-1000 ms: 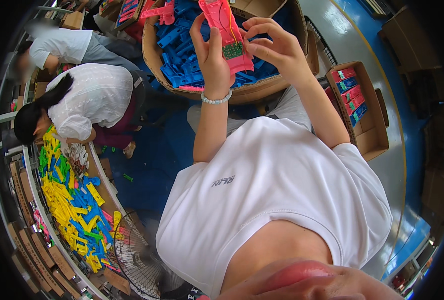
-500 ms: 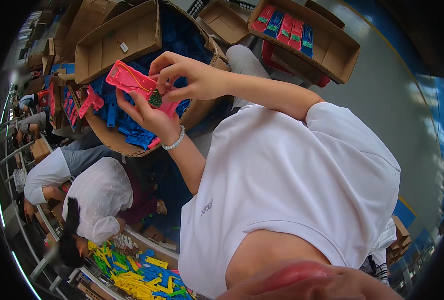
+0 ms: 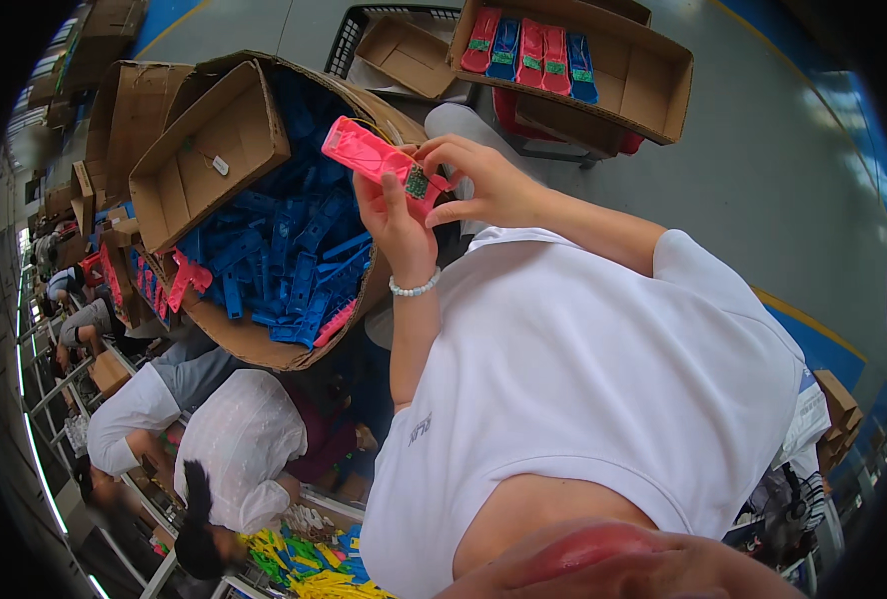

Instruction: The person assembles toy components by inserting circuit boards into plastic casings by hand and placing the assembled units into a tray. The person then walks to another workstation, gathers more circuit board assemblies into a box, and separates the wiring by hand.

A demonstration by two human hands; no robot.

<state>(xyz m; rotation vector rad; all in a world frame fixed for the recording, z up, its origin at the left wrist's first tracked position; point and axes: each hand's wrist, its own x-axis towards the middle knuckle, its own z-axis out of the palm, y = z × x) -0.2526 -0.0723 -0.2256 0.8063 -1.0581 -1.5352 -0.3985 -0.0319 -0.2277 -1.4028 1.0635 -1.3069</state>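
My left hand (image 3: 401, 225), with a pale bead bracelet at the wrist, is closed around a pink plastic shell (image 3: 356, 148). The shell is tilted, its hollow side showing. A small green circuit board (image 3: 417, 183) sits at its narrower end, and a thin yellow wire runs along the shell's upper edge. My right hand (image 3: 488, 182) has its fingers curled about that narrower end, beside the board. Its fingertips are partly hidden, so their exact contact is unclear. Beneath and left of my hands, a large carton (image 3: 254, 354) holds many blue plastic shells (image 3: 284, 235).
A shallow cardboard tray (image 3: 154, 200) with a small white wired connector (image 3: 221, 165) rests on the carton's left side. Another tray (image 3: 653, 75), back right, holds pink and blue shells with boards. Co-workers (image 3: 239, 439) sit lower left near yellow, blue and green parts (image 3: 314, 569).
My view has shifted, so the carton and trays appear displaced. Both hands and the pink shell now appear farther right, and more blue shells show. The left hand still holds the shell.
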